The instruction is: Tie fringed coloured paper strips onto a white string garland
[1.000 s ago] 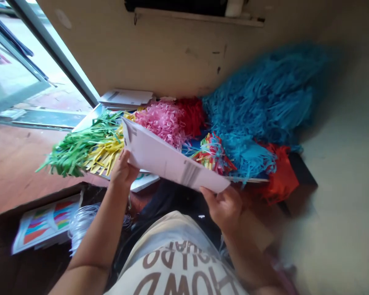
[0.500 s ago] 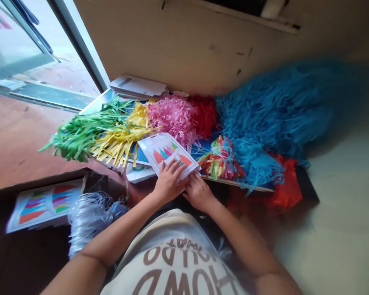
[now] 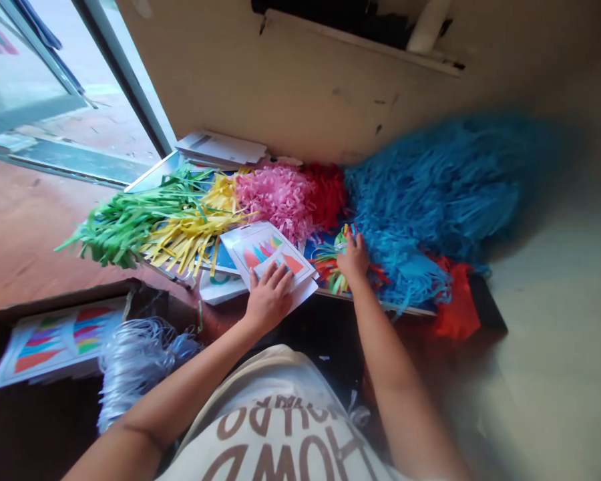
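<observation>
My left hand lies flat, fingers spread, on a white card printed with coloured triangles, pressing it onto the board. My right hand has its fingers down on a multicoloured bundle of paper strips just right of the card; whether the fingers close round the strips is hidden. Behind them lie piles of green, yellow, pink, red and blue shredded paper.
A stack of white cards rests against the wall. At lower left a box holds more printed cards and a coil of pale cord. Orange-red paper hangs off the board's right end. A glass door frame stands at left.
The card was held up in both hands, then laid face up on the board. My right hand has since left it and moved right onto the multicoloured strips.
</observation>
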The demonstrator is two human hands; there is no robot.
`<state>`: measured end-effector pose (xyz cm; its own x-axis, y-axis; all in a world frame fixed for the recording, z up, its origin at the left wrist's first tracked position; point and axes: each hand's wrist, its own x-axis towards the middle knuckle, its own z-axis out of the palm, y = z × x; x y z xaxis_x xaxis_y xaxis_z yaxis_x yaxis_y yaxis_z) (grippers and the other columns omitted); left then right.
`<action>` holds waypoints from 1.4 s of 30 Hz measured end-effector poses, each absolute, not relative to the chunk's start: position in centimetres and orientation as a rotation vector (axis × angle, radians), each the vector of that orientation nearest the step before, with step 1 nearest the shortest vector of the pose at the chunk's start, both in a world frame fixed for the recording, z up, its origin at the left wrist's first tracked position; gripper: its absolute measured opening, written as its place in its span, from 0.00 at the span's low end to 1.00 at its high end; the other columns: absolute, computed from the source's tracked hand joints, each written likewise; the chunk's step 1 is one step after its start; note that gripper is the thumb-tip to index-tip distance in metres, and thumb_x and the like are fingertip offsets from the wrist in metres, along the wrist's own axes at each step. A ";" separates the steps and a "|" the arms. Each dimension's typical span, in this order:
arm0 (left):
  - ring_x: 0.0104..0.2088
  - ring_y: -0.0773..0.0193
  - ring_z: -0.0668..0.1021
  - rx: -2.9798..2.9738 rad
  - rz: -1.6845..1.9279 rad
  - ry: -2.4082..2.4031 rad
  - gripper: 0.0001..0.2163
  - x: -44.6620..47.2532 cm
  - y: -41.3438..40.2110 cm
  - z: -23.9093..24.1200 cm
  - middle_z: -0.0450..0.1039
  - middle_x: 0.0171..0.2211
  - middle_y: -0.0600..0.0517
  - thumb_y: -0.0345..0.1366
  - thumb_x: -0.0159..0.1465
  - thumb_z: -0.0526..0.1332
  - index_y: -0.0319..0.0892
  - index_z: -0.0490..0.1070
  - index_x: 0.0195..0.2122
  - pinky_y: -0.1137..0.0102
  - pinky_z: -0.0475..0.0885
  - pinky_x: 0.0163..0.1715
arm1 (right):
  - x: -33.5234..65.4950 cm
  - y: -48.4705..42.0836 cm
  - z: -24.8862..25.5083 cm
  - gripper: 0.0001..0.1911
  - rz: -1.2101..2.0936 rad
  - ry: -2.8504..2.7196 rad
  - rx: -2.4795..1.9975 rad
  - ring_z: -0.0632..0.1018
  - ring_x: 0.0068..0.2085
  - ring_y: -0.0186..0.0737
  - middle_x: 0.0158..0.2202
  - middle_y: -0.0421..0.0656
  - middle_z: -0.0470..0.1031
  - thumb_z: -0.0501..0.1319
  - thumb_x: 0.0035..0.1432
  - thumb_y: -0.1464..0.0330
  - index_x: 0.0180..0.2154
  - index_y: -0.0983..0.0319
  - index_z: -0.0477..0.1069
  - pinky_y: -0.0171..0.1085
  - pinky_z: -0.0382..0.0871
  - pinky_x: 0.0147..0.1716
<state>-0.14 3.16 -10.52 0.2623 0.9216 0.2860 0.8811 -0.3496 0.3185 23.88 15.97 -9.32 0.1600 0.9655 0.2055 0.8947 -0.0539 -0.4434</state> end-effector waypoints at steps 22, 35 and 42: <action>0.69 0.36 0.58 2.327 0.431 1.974 0.21 4.8 3.9 -6.4 0.59 0.68 0.40 0.36 0.72 0.47 0.41 0.64 0.64 0.31 0.58 0.60 | 23.2 0.0 -12.4 0.21 -0.256 -2.478 -1.334 0.67 0.64 0.58 0.63 0.49 0.70 0.52 0.67 0.75 0.56 0.57 0.74 0.56 0.63 0.60; 0.69 0.37 0.58 2.401 0.328 1.925 0.22 5.2 3.5 -6.0 0.59 0.68 0.38 0.36 0.73 0.45 0.41 0.62 0.66 0.33 0.60 0.58 | 18.9 1.0 -8.7 0.25 0.024 -2.331 -1.532 0.70 0.60 0.57 0.63 0.57 0.67 0.52 0.64 0.76 0.60 0.66 0.69 0.51 0.67 0.57; 0.67 0.38 0.61 2.504 0.219 1.850 0.23 5.4 2.6 -6.0 0.61 0.68 0.39 0.32 0.70 0.48 0.41 0.62 0.66 0.38 0.61 0.60 | 18.2 2.8 -10.0 0.22 0.074 -2.353 -1.692 0.74 0.51 0.51 0.57 0.57 0.71 0.50 0.67 0.72 0.60 0.65 0.68 0.44 0.69 0.50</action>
